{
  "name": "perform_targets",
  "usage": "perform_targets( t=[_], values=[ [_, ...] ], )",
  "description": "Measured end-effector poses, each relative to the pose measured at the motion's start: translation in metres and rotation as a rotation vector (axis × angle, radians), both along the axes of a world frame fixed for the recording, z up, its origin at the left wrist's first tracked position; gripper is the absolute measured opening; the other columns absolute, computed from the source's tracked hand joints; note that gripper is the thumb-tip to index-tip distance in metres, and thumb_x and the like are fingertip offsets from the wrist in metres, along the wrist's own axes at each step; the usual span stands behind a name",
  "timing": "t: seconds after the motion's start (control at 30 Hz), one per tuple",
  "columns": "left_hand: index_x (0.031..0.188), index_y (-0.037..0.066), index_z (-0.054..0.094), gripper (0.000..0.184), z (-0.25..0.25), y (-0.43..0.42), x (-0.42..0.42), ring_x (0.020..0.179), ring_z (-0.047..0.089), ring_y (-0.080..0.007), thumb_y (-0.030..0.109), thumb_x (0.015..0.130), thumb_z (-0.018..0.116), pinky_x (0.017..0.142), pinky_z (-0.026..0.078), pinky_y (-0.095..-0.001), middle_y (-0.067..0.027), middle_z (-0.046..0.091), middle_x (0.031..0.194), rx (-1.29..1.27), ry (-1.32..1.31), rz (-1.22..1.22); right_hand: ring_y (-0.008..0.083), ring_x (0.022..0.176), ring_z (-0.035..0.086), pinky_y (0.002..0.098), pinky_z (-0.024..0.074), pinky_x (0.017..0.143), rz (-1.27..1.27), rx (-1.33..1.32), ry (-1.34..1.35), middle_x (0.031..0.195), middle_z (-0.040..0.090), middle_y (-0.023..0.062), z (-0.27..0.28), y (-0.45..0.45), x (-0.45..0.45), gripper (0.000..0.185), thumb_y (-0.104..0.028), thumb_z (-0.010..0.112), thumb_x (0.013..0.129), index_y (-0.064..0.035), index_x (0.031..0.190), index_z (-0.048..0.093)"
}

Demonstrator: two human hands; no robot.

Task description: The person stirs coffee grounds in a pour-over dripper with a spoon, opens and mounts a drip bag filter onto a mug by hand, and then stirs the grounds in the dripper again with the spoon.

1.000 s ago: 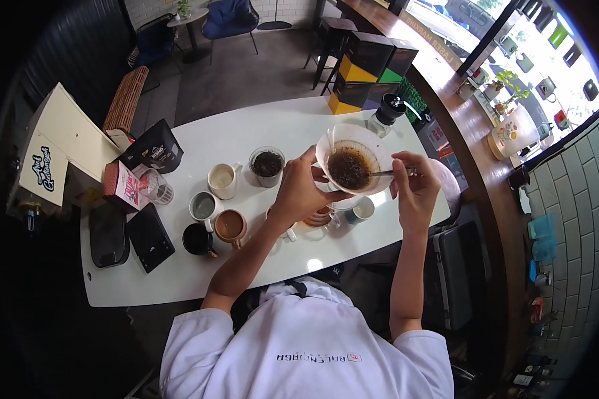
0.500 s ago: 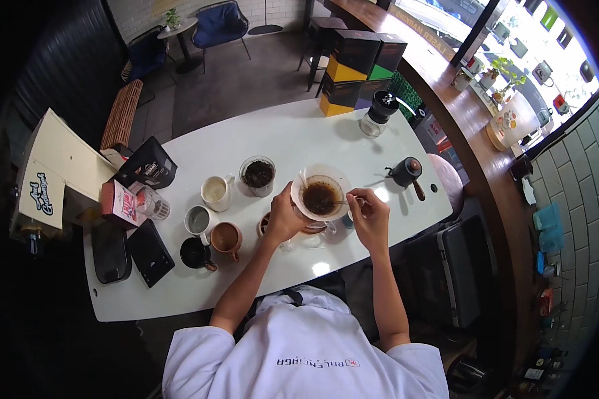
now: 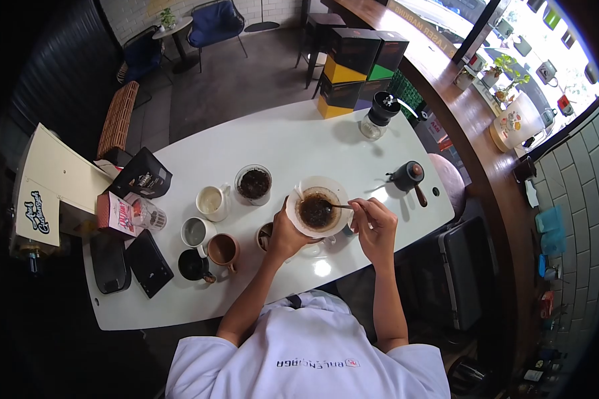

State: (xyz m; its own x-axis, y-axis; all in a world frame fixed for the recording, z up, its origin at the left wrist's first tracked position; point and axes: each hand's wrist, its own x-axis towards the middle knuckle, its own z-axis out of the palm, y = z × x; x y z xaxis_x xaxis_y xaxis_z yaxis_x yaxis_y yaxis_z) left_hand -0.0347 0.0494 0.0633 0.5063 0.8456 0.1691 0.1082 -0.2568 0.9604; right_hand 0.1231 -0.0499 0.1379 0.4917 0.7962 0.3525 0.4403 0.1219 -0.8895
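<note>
Wet dark coffee grounds lie in a white paper filter cone (image 3: pixel 306 188) over the table. My left hand (image 3: pixel 289 233) is closed round the cone's left side. Between the fingers of my right hand (image 3: pixel 375 225) is a thin metal spoon (image 3: pixel 340 206), its tip in the grounds. Beneath the cone, a clear glass vessel is mostly hidden. Left of my left hand are a brown mug (image 3: pixel 223 249), a black mug (image 3: pixel 194 264), a grey-white mug (image 3: pixel 196 232) and a cream mug (image 3: pixel 211 202). A glass of dark grounds (image 3: pixel 253 184) stands behind them.
A black kettle (image 3: pixel 406 176) and a hand grinder (image 3: pixel 381 114) stand on the white table (image 3: pixel 299 143) to the right. Stacked boxes (image 3: pixel 354 66) are at its far edge. At the left are a black pouch (image 3: pixel 142 174), a pink box (image 3: pixel 116 214) and a black scale (image 3: pixel 149 263).
Both hands and the filter cone have moved lower and nearer my body, uncovering the kettle. The spoon tip stays in the grounds. The head view has shifted a little.
</note>
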Motion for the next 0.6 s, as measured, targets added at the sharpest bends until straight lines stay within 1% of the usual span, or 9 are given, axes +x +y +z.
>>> perform_targets(
  t=[0.03, 0.1, 0.13, 0.17, 0.2, 0.3, 0.37, 0.53, 0.6],
  values=[
    [0.120, 0.000, 0.055, 0.081, -0.001, -0.003, 0.002, 0.102, 0.069, -0.0262, 0.017, 0.052, 0.097, 0.090, 0.055, -0.0382, -0.0136, 0.070, 0.108, -0.007, 0.002, 0.004, 0.0063, 0.055, 0.056, 0.0213, 0.0409, 0.048, 0.012, 0.014, -0.051, 0.069, 0.058, 0.0025, 0.003, 0.000, 0.000, 0.011, -0.003, 0.063, 0.095, 0.0064, 0.094, 0.070],
    [0.115, 0.000, 0.059, 0.071, 0.004, -0.007, 0.005, 0.095, 0.071, -0.0269, 0.016, 0.056, 0.095, 0.085, 0.056, -0.0382, -0.0125, 0.072, 0.102, 0.039, -0.059, 0.014, 0.0065, 0.055, 0.056, 0.0217, 0.0407, 0.048, 0.029, 0.028, -0.098, 0.071, 0.057, 0.0028, 0.002, 0.004, 0.002, 0.011, -0.002, 0.063, 0.094, 0.0065, 0.094, 0.070],
    [0.115, 0.000, 0.059, 0.071, 0.003, -0.010, 0.007, 0.095, 0.071, -0.0269, 0.016, 0.056, 0.095, 0.085, 0.056, -0.0382, -0.0125, 0.072, 0.102, 0.036, -0.052, 0.016, 0.0062, 0.056, 0.055, 0.0221, 0.0404, 0.049, 0.034, 0.033, -0.121, 0.070, 0.057, 0.0028, 0.000, 0.005, 0.003, 0.011, -0.002, 0.063, 0.094, 0.0069, 0.094, 0.070],
    [0.112, 0.000, 0.062, 0.064, 0.001, -0.013, 0.009, 0.093, 0.072, -0.0275, 0.016, 0.058, 0.093, 0.083, 0.057, -0.0379, -0.0122, 0.072, 0.100, 0.089, -0.079, 0.067, 0.0060, 0.056, 0.054, 0.0225, 0.0401, 0.049, 0.037, 0.037, -0.144, 0.070, 0.057, 0.0028, -0.002, 0.005, 0.002, 0.011, -0.002, 0.063, 0.094, 0.0072, 0.094, 0.070],
    [0.109, 0.001, 0.064, 0.058, -0.001, -0.015, 0.010, 0.090, 0.072, -0.0282, 0.015, 0.060, 0.092, 0.080, 0.057, -0.0376, -0.0119, 0.073, 0.097, 0.142, -0.108, 0.116, 0.0060, 0.056, 0.054, 0.0225, 0.0401, 0.049, 0.035, 0.035, -0.138, 0.070, 0.057, 0.0028, -0.006, 0.005, 0.001, 0.011, -0.002, 0.063, 0.094, 0.0072, 0.094, 0.070],
    [0.107, 0.002, 0.066, 0.053, -0.013, -0.017, 0.015, 0.091, 0.071, -0.0294, 0.016, 0.062, 0.090, 0.079, 0.056, -0.0381, -0.0121, 0.073, 0.098, 0.176, -0.164, 0.157, 0.0052, 0.054, 0.052, 0.0222, 0.0384, 0.048, -0.007, 0.016, -0.062, 0.068, 0.056, 0.0019, -0.021, 0.004, 0.001, 0.014, -0.004, 0.062, 0.095, 0.0079, 0.092, 0.070],
    [0.106, 0.002, 0.067, 0.051, -0.018, -0.019, 0.016, 0.091, 0.071, -0.0297, 0.017, 0.063, 0.090, 0.080, 0.056, -0.0388, -0.0120, 0.072, 0.098, 0.211, -0.151, 0.167, 0.0044, 0.053, 0.050, 0.0217, 0.0365, 0.048, -0.019, -0.049, 0.014, 0.065, 0.054, 0.0007, -0.027, 0.000, 0.002, 0.018, -0.006, 0.061, 0.097, 0.0084, 0.091, 0.069],
    [0.105, 0.002, 0.067, 0.051, -0.027, -0.020, 0.017, 0.093, 0.069, -0.0307, 0.019, 0.063, 0.089, 0.082, 0.054, -0.0410, -0.0117, 0.072, 0.099, 0.215, -0.148, 0.191, 0.0044, 0.052, 0.050, 0.0213, 0.0351, 0.046, -0.050, -0.009, 0.128, 0.064, 0.053, -0.0002, -0.020, -0.001, -0.006, 0.021, -0.009, 0.059, 0.099, 0.0079, 0.090, 0.069],
    [0.106, 0.002, 0.067, 0.052, -0.029, -0.020, 0.017, 0.093, 0.069, -0.0316, 0.019, 0.063, 0.090, 0.082, 0.054, -0.0411, -0.0117, 0.071, 0.101, 0.300, -0.080, 0.211, 0.0044, 0.052, 0.050, 0.0211, 0.0351, 0.046, -0.074, 0.020, 0.166, 0.063, 0.053, -0.0002, -0.020, -0.001, -0.006, 0.022, -0.009, 0.059, 0.099, 0.0077, 0.089, 0.069]
  ],
)
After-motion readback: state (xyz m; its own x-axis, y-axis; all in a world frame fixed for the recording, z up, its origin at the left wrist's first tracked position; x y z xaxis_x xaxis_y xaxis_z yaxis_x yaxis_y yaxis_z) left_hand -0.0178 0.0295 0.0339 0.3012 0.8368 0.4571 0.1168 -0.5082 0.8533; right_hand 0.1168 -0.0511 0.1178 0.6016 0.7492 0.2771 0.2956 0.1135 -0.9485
